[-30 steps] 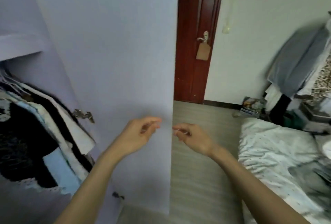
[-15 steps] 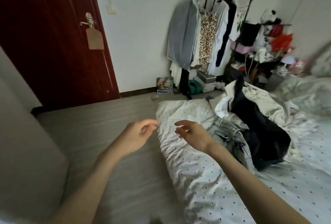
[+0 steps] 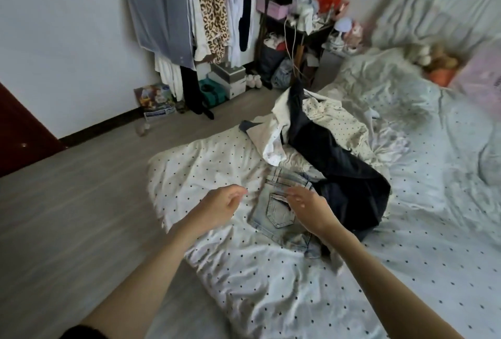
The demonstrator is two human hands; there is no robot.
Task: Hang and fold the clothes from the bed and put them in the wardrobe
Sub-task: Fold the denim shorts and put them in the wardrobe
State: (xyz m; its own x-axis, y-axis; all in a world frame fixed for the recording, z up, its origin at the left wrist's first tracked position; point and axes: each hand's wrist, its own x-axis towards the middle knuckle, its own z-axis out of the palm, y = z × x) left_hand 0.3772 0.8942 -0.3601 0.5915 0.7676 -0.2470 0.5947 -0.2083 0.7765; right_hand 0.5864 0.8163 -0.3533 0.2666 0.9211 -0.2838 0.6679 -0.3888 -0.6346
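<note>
two bare hands reach out over a bed (image 3: pixel 217 271) covered in a white sheet with small dark dots. our left hand (image 3: pixel 217 207) sits at about 7 o'clock from the centre of the view, fingers loosely curled and slightly apart, holding nothing. our right hand (image 3: pixel 309 207) hovers just beside it at 5 o'clock, fingers relaxed and spread, also holding nothing, directly above a pair of pale blue jeans (image 3: pixel 279 214) lying back-pocket up. whether the fingertips touch the denim we cannot tell. touching the jeans toward 2 o'clock lies a dark garment (image 3: pixel 339 173), and beyond it a crumpled white dotted garment (image 3: pixel 333 116). at 12 o'clock a clothes rail (image 3: pixel 206 8) stands against the wall, crowded with hanging clothes. the wardrobe is out of view.

we judge the step in hand is picking up the jeans. to do it well, we would take the waistband with both hands, one at each side, and lift straight up so the legs slide free of the dark garment without dragging it along.
</note>
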